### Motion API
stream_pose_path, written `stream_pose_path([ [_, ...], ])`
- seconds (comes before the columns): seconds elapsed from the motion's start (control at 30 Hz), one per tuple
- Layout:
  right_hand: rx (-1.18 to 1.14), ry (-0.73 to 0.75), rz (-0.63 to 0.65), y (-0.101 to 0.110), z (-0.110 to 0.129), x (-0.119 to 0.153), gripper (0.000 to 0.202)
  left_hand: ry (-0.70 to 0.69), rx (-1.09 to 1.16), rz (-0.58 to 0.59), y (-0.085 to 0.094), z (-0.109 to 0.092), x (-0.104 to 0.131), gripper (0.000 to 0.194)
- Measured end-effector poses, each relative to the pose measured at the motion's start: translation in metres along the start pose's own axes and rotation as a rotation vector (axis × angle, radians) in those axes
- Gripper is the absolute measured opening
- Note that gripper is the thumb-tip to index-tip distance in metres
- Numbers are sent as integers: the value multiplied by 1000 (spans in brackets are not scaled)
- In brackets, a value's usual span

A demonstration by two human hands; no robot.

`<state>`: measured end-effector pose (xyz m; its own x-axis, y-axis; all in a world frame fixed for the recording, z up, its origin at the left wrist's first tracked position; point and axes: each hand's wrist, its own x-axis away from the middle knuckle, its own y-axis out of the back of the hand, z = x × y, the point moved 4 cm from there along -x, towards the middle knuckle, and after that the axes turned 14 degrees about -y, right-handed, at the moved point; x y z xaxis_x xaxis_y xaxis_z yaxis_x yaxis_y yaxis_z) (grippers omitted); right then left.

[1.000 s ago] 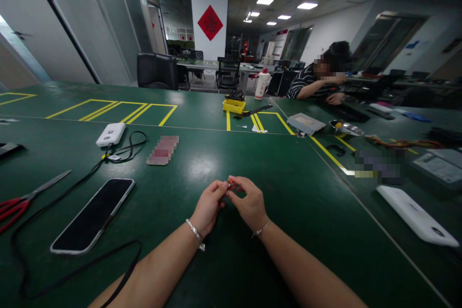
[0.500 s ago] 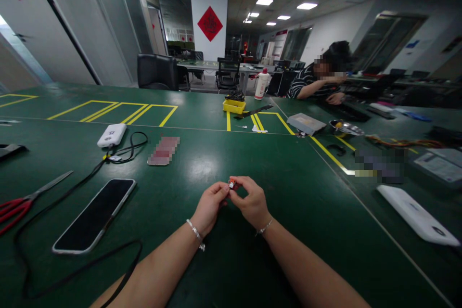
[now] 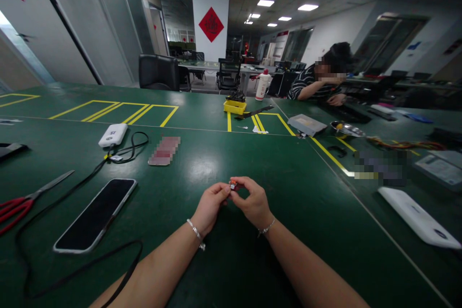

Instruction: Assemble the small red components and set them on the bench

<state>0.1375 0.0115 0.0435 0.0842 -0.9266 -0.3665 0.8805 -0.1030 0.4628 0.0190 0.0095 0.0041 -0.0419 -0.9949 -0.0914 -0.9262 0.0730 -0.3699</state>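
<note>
Between my two hands is a small orange, white and dark red object [image 3: 233,185], too small to identify. My left hand [image 3: 212,206] pinches it from the left with thumb and fingertips. From the right, my right hand [image 3: 252,202] grips it between thumb and index finger, its other fingers curled. The fingertips of both hands meet around the object, above the green table [image 3: 195,154]. A bracelet circles each wrist.
On the left lie red-handled scissors [image 3: 31,200], a phone [image 3: 96,216], a white power bank [image 3: 113,135] and a black cable [image 3: 68,191]. A yellow tray [image 3: 235,107] stands ahead. Another white device [image 3: 418,216] lies right; a person [image 3: 319,77] sits beyond.
The small object has turned slightly between my fingertips and shows a different face. Both hands keep nearly the same pose; the whole view has shifted very slightly.
</note>
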Motion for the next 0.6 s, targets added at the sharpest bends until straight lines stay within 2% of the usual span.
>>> stream_pose_path([
  [0.13, 51, 33, 32, 3, 4, -2, 23, 45, 19, 62, -2, -1, 0, 18],
  [0.23, 139, 24, -5, 19, -4, -12, 24, 70, 37, 102, -3, -2, 0, 21],
  [0.3, 255, -37, -113, 45, -21, -22, 27, 76, 35, 93, -2, -2, -1, 24],
  [0.43, 621, -224, -318, 116, -76, -32, 34, 50, 9, 70, 3, -1, -4, 24],
  [0.53, 828, -506, -396, 161, -118, -24, 41, 15, -41, 71, 6, -2, -7, 24],
  [0.6, 902, -717, -393, 178, -139, -13, 44, -14, -90, 79, 7, -3, -8, 24],
])
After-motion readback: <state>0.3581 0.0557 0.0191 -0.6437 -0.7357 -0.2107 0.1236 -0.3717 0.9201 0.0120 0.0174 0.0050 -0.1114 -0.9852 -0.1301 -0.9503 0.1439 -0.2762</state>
